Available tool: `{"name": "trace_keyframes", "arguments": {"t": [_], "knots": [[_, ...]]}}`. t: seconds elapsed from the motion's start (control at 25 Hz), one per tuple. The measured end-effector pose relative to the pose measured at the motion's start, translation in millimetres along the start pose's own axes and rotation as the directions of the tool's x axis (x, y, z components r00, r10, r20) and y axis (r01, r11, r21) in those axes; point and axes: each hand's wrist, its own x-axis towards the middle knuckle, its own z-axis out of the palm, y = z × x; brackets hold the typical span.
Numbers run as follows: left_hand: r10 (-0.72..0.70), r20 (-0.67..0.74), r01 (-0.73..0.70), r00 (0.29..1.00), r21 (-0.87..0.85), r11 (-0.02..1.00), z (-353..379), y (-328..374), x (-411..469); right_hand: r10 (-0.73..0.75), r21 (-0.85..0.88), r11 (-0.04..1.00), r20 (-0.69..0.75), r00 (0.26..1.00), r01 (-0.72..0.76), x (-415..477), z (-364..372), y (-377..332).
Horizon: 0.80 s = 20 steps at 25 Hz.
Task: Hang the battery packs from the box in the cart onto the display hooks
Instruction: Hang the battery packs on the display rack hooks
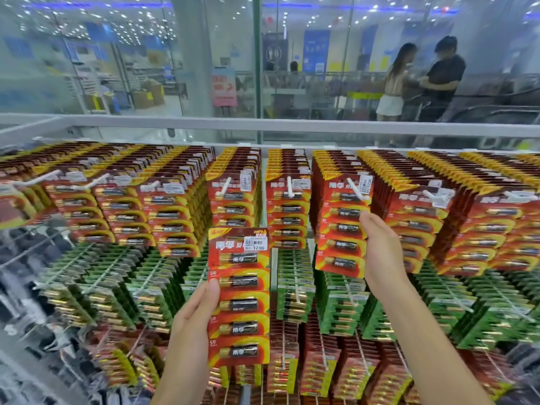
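My left hand (pixel 194 312) grips a red and yellow battery pack (pixel 239 296) by its left edge, thumb on the front, holding it upright in front of the display. My right hand (pixel 381 252) holds the right edge of the front red pack (pixel 343 226) that hangs on a white hook (pixel 357 189) in the top row. The top row of hooks is packed with red battery packs. The cart and its box are out of view.
Green battery packs (pixel 295 285) fill the second row, more red packs (pixel 318 361) the row below. A white rail (pixel 263 124) tops the display, with a glass wall behind. Beyond the glass stand two people (pixel 420 80). Dark items hang at the far left.
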Motion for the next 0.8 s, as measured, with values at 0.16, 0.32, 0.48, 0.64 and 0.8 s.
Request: {"name": "trace_keyframes", "arguments": {"t": [0.16, 0.32, 0.48, 0.64, 0.8], "knots": [[0.078, -0.007, -0.077, 0.997, 0.074, 0.994, -7, 17, 6, 0.001, 0.020, 1.000, -0.002, 1.000, -0.001, 10, 4, 5], [0.151, 0.014, -0.151, 0.989, 0.093, 0.984, -7, 36, 17, -0.015, -0.011, 1.000, -0.030, 0.999, 0.014, 14, 8, 13], [0.191, -0.009, -0.189, 0.982, 0.115, 0.975, -3, 42, 28, -0.025, -0.005, 1.000, 0.005, 1.000, 0.025, 18, 1, 16], [0.179, -0.010, -0.177, 0.984, 0.109, 0.978, -6, 43, 36, -0.033, -0.056, 0.998, -0.033, 0.999, 0.031, 18, 1, 17], [0.193, 0.029, -0.196, 0.981, 0.159, 0.968, -3, 48, 46, -0.047, -0.067, 0.997, -0.029, 0.998, 0.045, 14, -1, 18]]}}
